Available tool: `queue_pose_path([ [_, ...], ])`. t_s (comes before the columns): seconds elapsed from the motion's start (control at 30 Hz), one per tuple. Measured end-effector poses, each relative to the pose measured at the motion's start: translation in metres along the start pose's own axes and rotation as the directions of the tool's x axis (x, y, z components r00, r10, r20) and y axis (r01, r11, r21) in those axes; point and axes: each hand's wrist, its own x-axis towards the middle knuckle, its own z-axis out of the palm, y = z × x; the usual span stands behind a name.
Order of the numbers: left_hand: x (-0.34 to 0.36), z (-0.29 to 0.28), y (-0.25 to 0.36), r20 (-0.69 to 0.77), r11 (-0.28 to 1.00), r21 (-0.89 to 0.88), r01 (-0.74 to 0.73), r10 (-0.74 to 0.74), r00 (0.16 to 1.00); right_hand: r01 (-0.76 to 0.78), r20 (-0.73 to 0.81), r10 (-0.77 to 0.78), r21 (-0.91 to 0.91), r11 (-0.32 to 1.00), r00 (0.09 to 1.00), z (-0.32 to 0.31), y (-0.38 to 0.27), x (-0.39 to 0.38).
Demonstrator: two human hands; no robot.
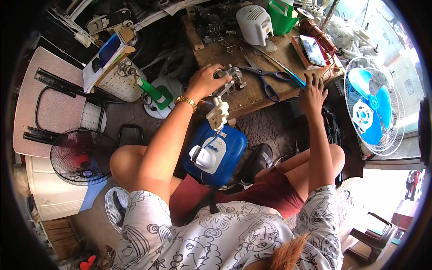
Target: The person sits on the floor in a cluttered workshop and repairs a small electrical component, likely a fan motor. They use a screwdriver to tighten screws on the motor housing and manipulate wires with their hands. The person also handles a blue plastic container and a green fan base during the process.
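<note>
Far left of the grip, a pink panel (63, 101), with a black-guarded fan (81, 157) below it. Nearer on that side, a green stem (155, 92) above a white base. At the grip itself, grasping a grey metal motor (234, 77) with the left hand (208, 82), thumb and fingers closed about its near end, right beside the wooden bench (252, 95). Just below the grip, a cream neck (218, 114) joined to the motor; lower, a blue fan base (234, 144). Rightward, on the bench, a white appliance (254, 24), scissors (262, 74) and a blue-handled tool (294, 78). Farther right, the right hand (313, 96), released, fingers spread beside that handle; touching or not, cannot tell. Farthest right, a blue-bladed fan (373, 103).
</note>
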Motion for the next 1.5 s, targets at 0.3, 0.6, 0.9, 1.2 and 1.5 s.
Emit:
queue_pose_path([
  [0.3,0.015,0.006,-0.013,-0.243,0.974,-0.067,0.217,-0.227,0.943,0.24,0.068,-0.249,0.11,0.964,0.966,0.013,0.02,0.026],
  [0.6,0.014,0.018,-0.008,-0.389,0.986,0.044,0.159,-0.13,0.912,0.104,0.077,-0.139,0.345,0.933,0.987,-0.044,0.028,-0.037],
  [0.9,0.019,0.016,-0.032,-0.272,0.901,-0.434,0.001,-0.132,0.953,-0.291,0.271,0.152,0.607,0.739,0.951,-0.152,0.06,-0.161],
  [1.2,-0.056,0.037,-0.083,0.209,0.077,-0.973,0.218,-0.107,0.972,-0.145,0.138,0.107,0.988,0.052,0.985,-0.212,0.059,-0.176],
  [1.5,-0.098,0.021,0.007,0.508,-0.297,-0.804,0.515,0.109,0.855,0.432,-0.554,0.273,0.809,0.398,0.786,-0.256,0.101,-0.15],
])
